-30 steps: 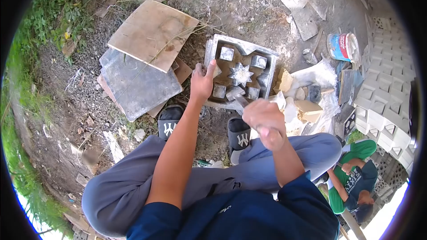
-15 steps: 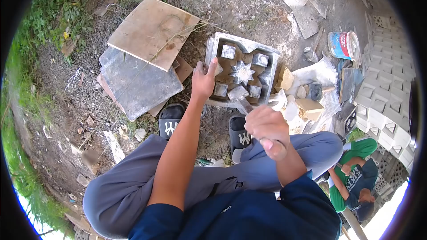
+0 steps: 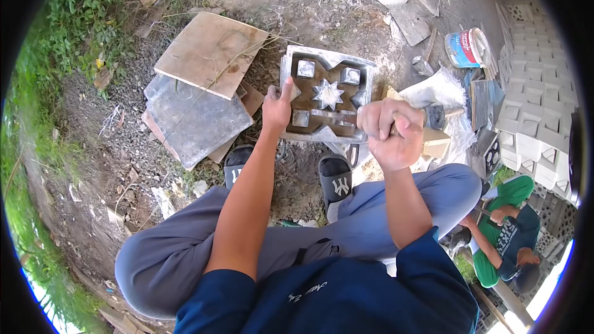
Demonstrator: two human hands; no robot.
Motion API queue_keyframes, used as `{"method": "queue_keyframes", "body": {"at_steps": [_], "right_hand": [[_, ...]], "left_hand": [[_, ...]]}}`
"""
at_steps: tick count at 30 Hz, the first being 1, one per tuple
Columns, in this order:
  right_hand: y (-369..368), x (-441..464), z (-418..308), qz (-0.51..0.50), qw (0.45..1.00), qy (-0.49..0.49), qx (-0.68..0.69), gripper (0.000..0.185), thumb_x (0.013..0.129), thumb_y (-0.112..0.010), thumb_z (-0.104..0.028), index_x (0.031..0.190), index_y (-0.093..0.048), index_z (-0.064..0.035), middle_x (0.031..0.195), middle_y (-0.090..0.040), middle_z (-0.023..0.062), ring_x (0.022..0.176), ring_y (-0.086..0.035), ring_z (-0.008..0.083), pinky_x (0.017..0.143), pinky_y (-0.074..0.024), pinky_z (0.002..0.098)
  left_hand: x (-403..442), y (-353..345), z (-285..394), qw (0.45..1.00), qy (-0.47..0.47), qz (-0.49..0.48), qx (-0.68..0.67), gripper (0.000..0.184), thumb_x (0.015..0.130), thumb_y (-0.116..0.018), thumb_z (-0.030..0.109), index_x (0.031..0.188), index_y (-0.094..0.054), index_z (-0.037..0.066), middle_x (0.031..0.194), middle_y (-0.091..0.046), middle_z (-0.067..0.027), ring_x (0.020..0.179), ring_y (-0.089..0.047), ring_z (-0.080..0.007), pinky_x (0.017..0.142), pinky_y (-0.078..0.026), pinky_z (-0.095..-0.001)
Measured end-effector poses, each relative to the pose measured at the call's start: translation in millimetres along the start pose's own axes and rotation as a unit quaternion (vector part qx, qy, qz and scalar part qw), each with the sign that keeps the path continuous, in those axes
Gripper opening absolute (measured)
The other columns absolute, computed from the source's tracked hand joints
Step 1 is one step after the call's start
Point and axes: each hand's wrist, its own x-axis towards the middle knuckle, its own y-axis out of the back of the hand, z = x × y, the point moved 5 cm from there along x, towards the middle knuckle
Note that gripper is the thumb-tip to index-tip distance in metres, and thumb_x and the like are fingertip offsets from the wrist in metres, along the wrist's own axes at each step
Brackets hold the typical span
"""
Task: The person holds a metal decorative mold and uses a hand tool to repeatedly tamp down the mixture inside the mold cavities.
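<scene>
A square grey mould (image 3: 329, 59) lies on the ground between my feet, with square blocks and an eight-pointed star (image 3: 328, 94) inside. My left hand (image 3: 277, 109) grips the mould's left edge, thumb on top and fingers curled over the side. Closed around the handle of a metal tool, my right hand (image 3: 393, 134) is at the mould's lower right. The tool's narrow blade (image 3: 334, 115) reaches left into the mould, below the star and slightly blurred.
Flat boards (image 3: 207, 52) are stacked at the left. To the right are a paint bucket (image 3: 464, 48), a plastic sack (image 3: 440, 91) with broken pieces, and stacked pale blocks (image 3: 535, 105). A co-worker in a dark shirt (image 3: 516, 235) sits at the lower right.
My right hand has moved up and to the right, and the tool has swung from slanting to nearly level across the mould. The view has shifted slightly.
</scene>
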Motion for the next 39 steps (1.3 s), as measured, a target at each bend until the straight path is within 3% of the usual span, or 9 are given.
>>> {"method": "queue_keyframes", "body": {"at_steps": [7, 12, 14, 17, 19, 24, 27, 31, 39], "right_hand": [[-10.9, 3.0, -24.1, 0.043, 0.996, 0.077, 0.004, 0.033, 0.095, -0.046, -0.034, 0.075, -0.044, -0.0068, 0.071, -0.042, 0.0053, 0.066, -0.037, 0.0160, 0.065, -0.0320, 0.0333], [-16.0, 2.5, -22.5, 0.058, 0.994, 0.094, -0.013, 0.034, 0.094, -0.049, -0.034, 0.075, -0.045, -0.0064, 0.070, -0.042, 0.0052, 0.066, -0.037, 0.0158, 0.064, -0.0322, 0.0322], [-15.7, 4.0, -13.6, 0.072, 0.993, 0.093, 0.011, 0.042, 0.094, -0.053, -0.034, 0.070, -0.046, 0.0003, 0.069, -0.041, 0.0061, 0.066, -0.039, 0.0151, 0.061, -0.0297, 0.0290], [-15.6, 7.7, -0.5, 0.071, 0.994, 0.083, 0.000, 0.040, 0.094, -0.051, -0.035, 0.071, -0.045, -0.0019, 0.069, -0.041, 0.0057, 0.066, -0.037, 0.0150, 0.062, -0.0308, 0.0296], [-16.3, 10.0, 8.8, 0.065, 0.995, 0.066, -0.019, 0.041, 0.095, -0.050, -0.037, 0.073, -0.043, -0.0033, 0.071, -0.040, 0.0051, 0.066, -0.035, 0.0145, 0.062, -0.0308, 0.0292], [-27.8, 15.3, 10.7, 0.062, 0.996, 0.031, -0.048, 0.038, 0.094, -0.048, -0.035, 0.075, -0.043, -0.0022, 0.075, -0.038, 0.0047, 0.070, -0.036, 0.0143, 0.064, -0.0296, 0.0290], [-41.1, 14.6, 8.4, 0.062, 0.995, -0.005, -0.080, 0.034, 0.097, -0.046, -0.032, 0.080, -0.044, -0.0030, 0.079, -0.039, 0.0050, 0.073, -0.036, 0.0140, 0.067, -0.0303, 0.0280], [-55.1, 6.7, 7.2, 0.050, 0.987, 0.026, -0.152, 0.028, 0.104, -0.040, -0.027, 0.087, -0.043, -0.0048, 0.083, -0.041, 0.0052, 0.076, -0.035, 0.0133, 0.071, -0.0310, 0.0273], [-43.1, 0.1, 16.5, 0.071, 0.952, 0.101, -0.281, 0.028, 0.111, -0.037, -0.028, 0.100, -0.044, -0.0032, 0.091, -0.047, 0.0074, 0.079, -0.040, 0.0134, 0.076, -0.0384, 0.0285]], "left_hand": [[-3.2, 1.1, 4.2, 0.999, 0.024, -0.018, 0.045, 0.112, 0.089, -0.037, 0.082, 0.139, -0.042, -0.018, 0.134, -0.051, -0.0423, 0.132, -0.047, -0.0497, 0.109, -0.037, -0.0477], [-5.9, 1.0, 6.5, 0.997, 0.031, -0.016, 0.073, 0.111, 0.090, -0.033, 0.082, 0.139, -0.043, -0.017, 0.133, -0.052, -0.0411, 0.130, -0.047, -0.0505, 0.108, -0.038, -0.0488], [-7.6, 1.3, 5.5, 0.996, 0.029, -0.002, 0.086, 0.110, 0.091, -0.032, 0.082, 0.139, -0.043, -0.016, 0.133, -0.053, -0.0403, 0.130, -0.048, -0.0508, 0.108, -0.038, -0.0491], [-12.2, 3.5, 19.4, 0.995, -0.018, -0.003, 0.101, 0.108, 0.090, -0.033, 0.082, 0.141, -0.045, -0.013, 0.132, -0.055, -0.0386, 0.128, -0.051, -0.0493, 0.107, -0.039, -0.0499], [-9.8, 4.4, 13.8, 0.994, 0.041, 0.007, 0.096, 0.105, 0.090, -0.036, 0.082, 0.140, -0.049, -0.009, 0.131, -0.057, -0.0369, 0.127, -0.053, -0.0472, 0.106, -0.041, -0.0504], [4.6, -2.4, -6.0, 0.993, 0.021, 0.010, 0.114, 0.102, 0.089, -0.038, 0.082, 0.137, -0.054, -0.007, 0.130, -0.058, -0.0351, 0.127, -0.054, -0.0458, 0.105, -0.042, -0.0498], [6.4, -4.0, -9.3, 0.993, -0.004, 0.005, 0.119, 0.102, 0.089, -0.038, 0.082, 0.136, -0.055, -0.006, 0.128, -0.060, -0.0344, 0.125, -0.055, -0.0462, 0.104, -0.043, -0.0502], [-11.4, 7.3, 14.0, 0.993, 0.060, 0.011, 0.097, 0.103, 0.087, -0.039, 0.084, 0.134, -0.056, -0.007, 0.124, -0.062, -0.0342, 0.122, -0.058, -0.0466, 0.102, -0.045, -0.0514], [-17.6, 11.1, 18.3, 0.994, 0.055, 0.034, 0.088, 0.104, 0.086, -0.039, 0.085, 0.131, -0.058, -0.006, 0.121, -0.064, -0.0325, 0.118, -0.060, -0.0455, 0.099, -0.047, -0.0522]]}}
